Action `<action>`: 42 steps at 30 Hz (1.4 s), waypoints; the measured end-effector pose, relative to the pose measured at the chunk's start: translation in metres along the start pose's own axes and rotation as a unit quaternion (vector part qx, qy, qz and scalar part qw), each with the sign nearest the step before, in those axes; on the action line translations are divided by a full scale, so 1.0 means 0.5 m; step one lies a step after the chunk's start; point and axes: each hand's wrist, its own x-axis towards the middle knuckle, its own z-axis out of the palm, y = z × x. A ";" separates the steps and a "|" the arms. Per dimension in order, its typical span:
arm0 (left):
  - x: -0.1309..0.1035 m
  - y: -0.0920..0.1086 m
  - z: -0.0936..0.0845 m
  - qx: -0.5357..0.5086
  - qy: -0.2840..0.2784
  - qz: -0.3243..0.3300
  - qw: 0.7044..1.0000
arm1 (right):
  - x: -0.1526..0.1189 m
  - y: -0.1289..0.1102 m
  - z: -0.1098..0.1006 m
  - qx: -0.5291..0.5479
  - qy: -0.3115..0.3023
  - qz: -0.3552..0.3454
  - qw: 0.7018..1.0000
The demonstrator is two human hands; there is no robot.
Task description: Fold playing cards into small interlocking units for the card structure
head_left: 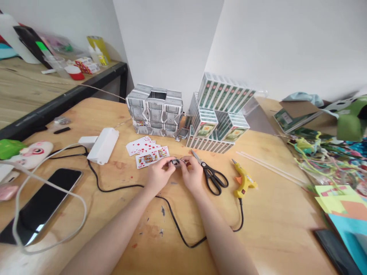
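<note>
Between the fingertips of both hands is a small grey, white and black piece (pixel 178 163), which looks like a folded playing card; the fingers partly cover it. My left hand (pixel 159 175) pinches its left end, and my right hand (pixel 191 172) grips the right end. Loose playing cards (pixel 146 147) lie face up just beyond my left hand. Black-handled scissors (pixel 213 177) rest beside my right hand, blades toward it. Farther right lies a yellow hot glue gun (pixel 244 181). Behind the cards stands a boxy structure built of folded cards (pixel 155 112).
Stacked card boxes (pixel 219 114) stand at the back. Clear glue sticks (pixel 271 168) lie to the right. A white power adapter (pixel 103 146), black cable (pixel 120 188) and tablet-like black device (pixel 43 206) are leftward. Coloured paper (pixel 344 206) and craft strands (pixel 318 152) crowd the right edge.
</note>
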 end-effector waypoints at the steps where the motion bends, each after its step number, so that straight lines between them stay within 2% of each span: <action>1: 0.001 0.000 0.000 0.001 -0.002 -0.004 1.000 | 0.000 0.000 0.000 0.003 -0.002 0.003 1.000; 11: 0.009 -0.003 0.001 -0.038 -0.044 0.005 0.998 | 0.000 0.008 0.001 0.009 -0.011 0.027 1.000; 16: 0.010 -0.006 0.007 -0.018 -0.079 0.023 0.996 | 0.005 0.012 -0.001 0.003 -0.019 0.062 0.998; 21: 0.024 -0.010 0.016 -0.014 -0.123 -0.013 0.992 | 0.010 0.014 -0.004 0.003 -0.045 0.100 0.994; 29: 0.041 -0.017 0.030 0.026 -0.124 -0.015 0.992 | 0.006 0.020 -0.005 -0.023 -0.047 0.085 0.995; 38: 0.036 -0.013 0.021 -0.023 -0.116 -0.022 0.993 | 0.003 0.021 -0.012 0.005 -0.068 0.086 0.994; 42: 0.037 -0.012 0.012 -0.063 -0.125 -0.044 0.989 | 0.008 0.017 -0.002 0.000 -0.029 0.077 0.997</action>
